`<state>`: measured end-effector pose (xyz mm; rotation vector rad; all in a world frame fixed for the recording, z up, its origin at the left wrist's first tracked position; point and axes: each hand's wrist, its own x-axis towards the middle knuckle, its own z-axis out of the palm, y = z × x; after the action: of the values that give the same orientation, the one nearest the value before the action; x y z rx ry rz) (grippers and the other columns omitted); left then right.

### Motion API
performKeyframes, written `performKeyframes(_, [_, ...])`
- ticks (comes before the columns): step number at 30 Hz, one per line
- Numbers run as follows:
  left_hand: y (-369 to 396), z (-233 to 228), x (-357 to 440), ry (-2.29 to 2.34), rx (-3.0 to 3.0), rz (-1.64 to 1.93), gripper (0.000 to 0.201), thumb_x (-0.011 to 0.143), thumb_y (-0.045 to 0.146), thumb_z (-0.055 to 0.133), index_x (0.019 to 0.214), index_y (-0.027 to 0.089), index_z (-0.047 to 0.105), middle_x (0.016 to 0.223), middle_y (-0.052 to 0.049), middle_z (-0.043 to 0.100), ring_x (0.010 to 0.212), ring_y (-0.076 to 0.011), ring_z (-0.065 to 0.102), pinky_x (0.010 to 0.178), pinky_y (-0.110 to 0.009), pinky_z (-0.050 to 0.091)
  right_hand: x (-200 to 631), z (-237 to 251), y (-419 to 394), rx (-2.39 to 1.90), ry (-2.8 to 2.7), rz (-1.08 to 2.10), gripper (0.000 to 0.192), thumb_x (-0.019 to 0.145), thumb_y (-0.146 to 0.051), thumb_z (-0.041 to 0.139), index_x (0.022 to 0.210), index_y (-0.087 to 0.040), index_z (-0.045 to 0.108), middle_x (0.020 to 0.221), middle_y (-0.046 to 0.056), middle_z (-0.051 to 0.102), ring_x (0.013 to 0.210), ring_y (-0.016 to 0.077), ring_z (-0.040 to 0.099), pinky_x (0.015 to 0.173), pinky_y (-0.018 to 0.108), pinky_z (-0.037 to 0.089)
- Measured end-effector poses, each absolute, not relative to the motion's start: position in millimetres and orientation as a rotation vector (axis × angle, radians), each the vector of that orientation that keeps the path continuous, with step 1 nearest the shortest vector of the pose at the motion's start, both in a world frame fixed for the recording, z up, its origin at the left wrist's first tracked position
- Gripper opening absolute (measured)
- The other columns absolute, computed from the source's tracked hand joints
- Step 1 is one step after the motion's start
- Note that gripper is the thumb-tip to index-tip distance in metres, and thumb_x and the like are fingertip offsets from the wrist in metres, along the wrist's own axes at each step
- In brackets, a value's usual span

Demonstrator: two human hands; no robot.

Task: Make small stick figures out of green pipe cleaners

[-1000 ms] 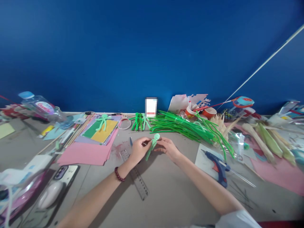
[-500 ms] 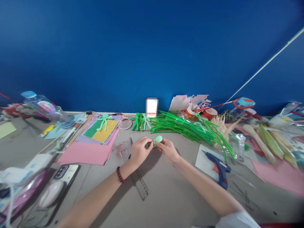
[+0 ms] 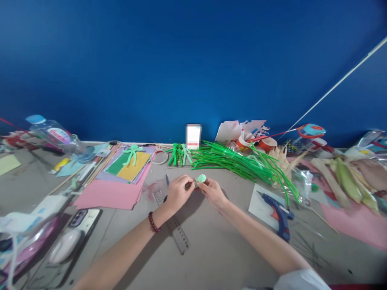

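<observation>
My left hand (image 3: 177, 192) and my right hand (image 3: 213, 191) meet over the grey table, both pinching a small light green pipe-cleaner figure (image 3: 199, 179). Its round looped head shows between my fingertips; the rest is hidden in my left fingers. A dark red bead bracelet (image 3: 152, 222) is on my left wrist. Behind my hands lies a big bundle of green pipe cleaners (image 3: 236, 161). Finished green figures (image 3: 179, 154) stand near the wall, and another light green one (image 3: 132, 153) lies on coloured paper.
A clear ruler (image 3: 178, 235) lies under my left wrist. A blue glue gun (image 3: 278, 212) rests on white paper at right. Pink paper sheets (image 3: 111, 193), a tape ring (image 3: 158, 157), a phone (image 3: 81, 219), a plastic bottle (image 3: 54, 135), paper cups (image 3: 266, 143) and corn husks (image 3: 347, 181) crowd the table.
A second ago the figure hung long and straight between my hands. Now its body is gathered into my left fingers and only the looped head shows. My hands have drawn closer.
</observation>
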<state>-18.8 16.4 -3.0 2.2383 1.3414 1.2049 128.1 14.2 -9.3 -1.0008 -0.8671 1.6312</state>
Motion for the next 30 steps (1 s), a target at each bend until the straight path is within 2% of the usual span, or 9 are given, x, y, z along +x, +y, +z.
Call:
performKeyframes(5, [19.8, -1.7, -18.5, 1.321, 1.894, 1.158, 0.015, 0.080, 0.025, 0.051, 0.072, 0.018, 0.062, 0.073, -0.003, 0.065, 0.066, -0.0136, 0.058, 0.062, -0.023, 0.045, 130.4, -1.5, 15.4, -0.998, -0.826, 1.674, 0.030, 0.053, -0.038, 0.080, 0.066, -0.017, 0.064, 0.065, 0.001, 0.065, 0.065, 0.0146, 0.061, 0.074, 0.031, 0.048])
performKeyframes(8, [22.3, -0.1, -18.0, 1.271, 1.596, 1.095, 0.023, 0.078, 0.036, 0.055, 0.077, 0.016, 0.067, 0.077, -0.004, 0.069, 0.067, -0.0156, 0.061, 0.059, -0.023, 0.046, 133.8, 2.3, 16.7, -1.016, -0.810, 1.676, 0.032, 0.053, -0.041, 0.080, 0.063, -0.017, 0.062, 0.063, 0.001, 0.065, 0.064, 0.0145, 0.061, 0.073, 0.030, 0.049])
performKeyframes(12, [23.8, 2.8, -18.9, 1.178, 1.290, 0.967, 0.033, 0.075, 0.045, 0.057, 0.080, 0.014, 0.070, 0.069, -0.004, 0.069, 0.061, -0.0157, 0.059, 0.056, -0.024, 0.045, 139.4, -2.2, 20.0, -1.009, -0.852, 1.694, 0.029, 0.061, -0.042, 0.075, 0.068, -0.016, 0.064, 0.063, 0.001, 0.065, 0.061, 0.0128, 0.059, 0.067, 0.027, 0.048])
performKeyframes(17, [23.6, 5.1, -19.9, 1.039, 1.286, 0.824, 0.029, 0.073, 0.043, 0.062, 0.077, 0.015, 0.071, 0.065, -0.003, 0.067, 0.056, -0.0122, 0.056, 0.054, -0.022, 0.042, 145.4, -11.6, 25.6, -0.992, -0.914, 1.673, 0.024, 0.067, -0.040, 0.071, 0.066, -0.016, 0.067, 0.063, 0.001, 0.063, 0.059, 0.0122, 0.056, 0.062, 0.025, 0.046])
performKeyframes(23, [24.7, -8.9, -17.1, 1.155, 1.048, 0.915, 0.028, 0.067, 0.041, 0.067, 0.077, 0.015, 0.071, 0.066, -0.004, 0.066, 0.052, -0.0101, 0.054, 0.047, -0.019, 0.038, 147.1, -10.3, 25.4, -1.009, -0.876, 1.728, 0.023, 0.068, -0.039, 0.070, 0.071, -0.016, 0.066, 0.068, 0.002, 0.064, 0.061, 0.0129, 0.059, 0.061, 0.025, 0.048])
performKeyframes(27, [23.5, -12.8, -16.1, 1.136, 1.027, 0.939, 0.031, 0.067, 0.041, 0.069, 0.083, 0.014, 0.070, 0.075, -0.005, 0.069, 0.062, -0.0126, 0.060, 0.055, -0.020, 0.045, 144.5, -12.0, 24.9, -1.064, -0.973, 1.657, 0.027, 0.060, -0.033, 0.076, 0.080, -0.016, 0.066, 0.070, 0.001, 0.066, 0.060, 0.0124, 0.060, 0.062, 0.026, 0.049])
performKeyframes(30, [22.8, -11.4, -15.4, 1.111, 1.062, 0.945, 0.033, 0.068, 0.040, 0.068, 0.088, 0.014, 0.069, 0.081, -0.007, 0.070, 0.071, -0.0155, 0.062, 0.060, -0.022, 0.048, 144.1, -13.4, 25.6, -1.088, -1.059, 1.575, 0.026, 0.062, -0.033, 0.075, 0.082, -0.017, 0.068, 0.071, 0.002, 0.067, 0.062, 0.0142, 0.061, 0.063, 0.027, 0.050])
